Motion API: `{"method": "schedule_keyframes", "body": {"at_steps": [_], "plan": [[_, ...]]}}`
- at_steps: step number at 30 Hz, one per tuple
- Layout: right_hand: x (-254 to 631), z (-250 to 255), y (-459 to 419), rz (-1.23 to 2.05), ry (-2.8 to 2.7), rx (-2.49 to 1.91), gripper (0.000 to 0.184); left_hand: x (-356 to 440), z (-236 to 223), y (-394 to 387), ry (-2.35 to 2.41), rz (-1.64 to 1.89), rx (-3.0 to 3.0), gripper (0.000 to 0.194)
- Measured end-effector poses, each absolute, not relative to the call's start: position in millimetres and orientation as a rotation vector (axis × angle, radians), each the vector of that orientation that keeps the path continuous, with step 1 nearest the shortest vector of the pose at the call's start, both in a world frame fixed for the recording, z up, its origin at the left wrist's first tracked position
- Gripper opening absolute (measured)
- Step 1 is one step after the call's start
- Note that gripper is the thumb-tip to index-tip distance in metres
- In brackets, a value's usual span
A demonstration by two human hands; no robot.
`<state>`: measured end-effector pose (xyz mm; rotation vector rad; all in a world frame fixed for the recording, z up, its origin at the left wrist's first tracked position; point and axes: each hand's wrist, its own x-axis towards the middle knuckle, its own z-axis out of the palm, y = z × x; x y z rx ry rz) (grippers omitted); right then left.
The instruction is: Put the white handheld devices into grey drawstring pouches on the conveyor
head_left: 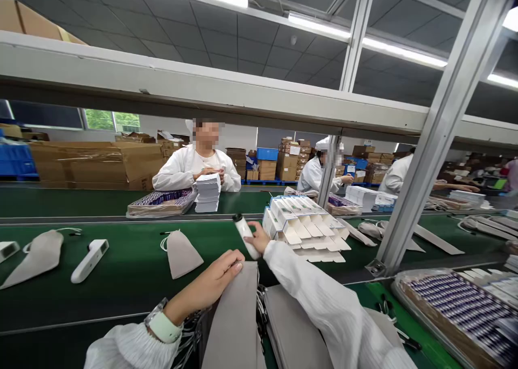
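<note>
- Head view, right hand (259, 239): grip closed around a white device (245, 236), thumb and fingers about its body.
- White device: slim, rounded, black at one end; held tilted above the green conveyor (133, 293), black end up and to the left, lower end just beside the top of a grey pouch (232, 320).
- Left hand (224, 274): fingers bent over the top edge of that pouch, touching it; whether the grip is pinched tight or merely resting cannot be told from this angle.
- Left wrist: one watch, pale green strap (164, 326); both sleeves white.
- Grey pouches, stacked (293, 323): just right of the pouch under the left hand, partly beneath the right sleeve; white cords with dark ends between.
- Conveyor, left part: one further white device (89, 261), lying flat; one loose grey pouch (183, 254) near the left hand; another pouch (38, 255) farther left.
- White cartons (301, 226): piled in rows beyond the right forearm, near flaps open.
- Tray (435, 318), lower right: rows of purple-and-white cylinders.
- Opposite side: one co-worker (198, 166) in white, hands above a white stack (208, 193), a second cylinder tray (140, 211) beside it.
</note>
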<state>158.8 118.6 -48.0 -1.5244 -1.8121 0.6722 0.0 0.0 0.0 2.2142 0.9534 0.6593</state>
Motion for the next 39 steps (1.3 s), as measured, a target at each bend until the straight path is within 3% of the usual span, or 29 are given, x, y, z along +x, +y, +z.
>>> {"method": "schedule_keyframes", "body": {"at_steps": [7, 19, 21, 24, 26, 32, 35, 39], "plan": [[187, 5, 68, 1.382, -1.355, -0.487, 0.090, 8, -1, -5, 0.979, 0.753, 2.075, 0.029], [186, 6, 63, 1.446, -1.162, -0.443, 0.104, 8, -8, -3, 0.958, 0.729, 1.995, 0.029], [183, 6, 61, 1.484, -1.172, -0.461, 0.094, 8, -7, -4, 0.945, 0.751, 1.974, 0.028], [175, -1, 57, 1.502, -1.293, -0.568, 0.049, 9, -5, -4, 1.020, 0.856, 1.963, 0.027], [170, -8, 56, 1.423, -1.518, -0.657, 0.026, 10, -5, -4, 1.091, 0.980, 1.978, 0.026], [162, -21, 49, 1.248, -2.031, -0.849, 0.051, 10, -5, 0, 1.117, 1.071, 2.030, 0.027], [167, -22, 53, 0.767, -2.008, -0.982, 0.044, 3, 3, -4, 1.252, 0.991, 2.087, 0.025], [186, -34, 76, 0.054, -1.910, -1.045, 0.029, -7, 20, -19, 1.397, 0.582, 2.019, 0.028]]}}
